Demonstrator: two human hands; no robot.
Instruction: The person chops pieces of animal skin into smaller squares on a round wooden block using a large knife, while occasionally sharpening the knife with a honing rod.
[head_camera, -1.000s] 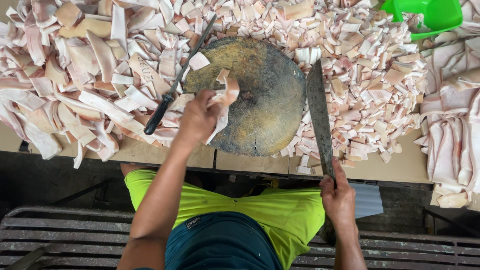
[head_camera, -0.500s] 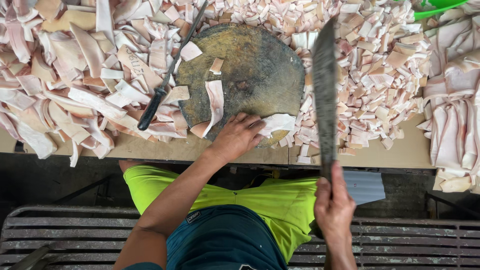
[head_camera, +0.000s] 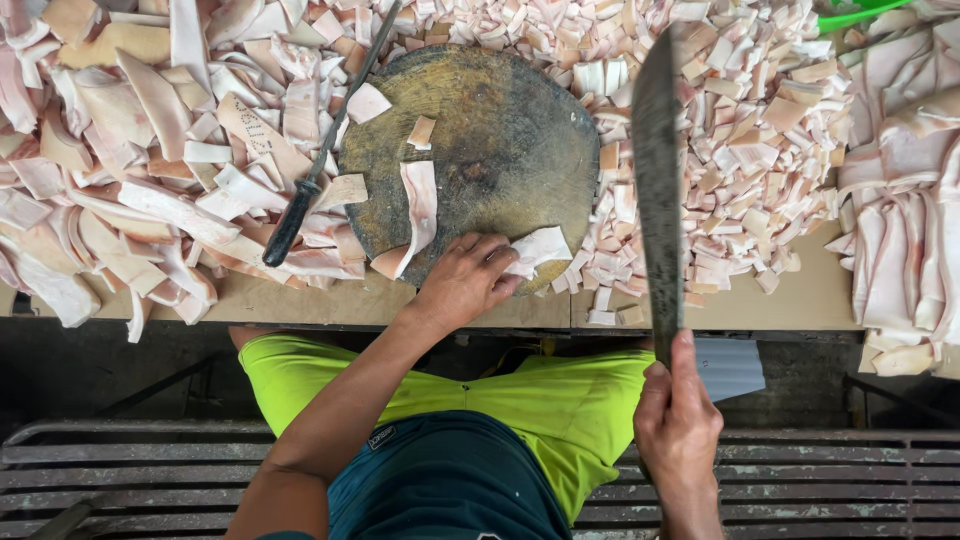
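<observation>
Head view: a pale slab of skin-and-fat (head_camera: 538, 248) is being pinned flat at the near right rim of the round wooden chopping block (head_camera: 500, 130) by the left hand (head_camera: 465, 283), whose fingers (head_camera: 495, 262) are being spread and pressed down on the slab rather than curled round it. A longer pale strip (head_camera: 418, 212) is lying just beside that hand, running up toward the middle of the block. The long cleaver (head_camera: 657, 190) is being held up, tilted and clear of the block, to the right of the slab, its handle being gripped by the right hand (head_camera: 680, 425) with the fingers wrapped tight about it. The step in hand is judged to be the placing and steadying of a piece for cutting; the next move would seem to call for the blade being brought across to the left and down beyond the fingertips, which are lying close to the likely cutting line. Open room is being left on the block's middle and far half. The block's rim is being crowded by long uncut strips (head_camera: 150, 170) on the left and small cut pieces (head_camera: 760, 130) on the right, so the desk (head_camera: 790, 300) is showing bare only along its near edge. A dark-handled sharpening steel (head_camera: 325, 160) is lying against the block's left rim.
</observation>
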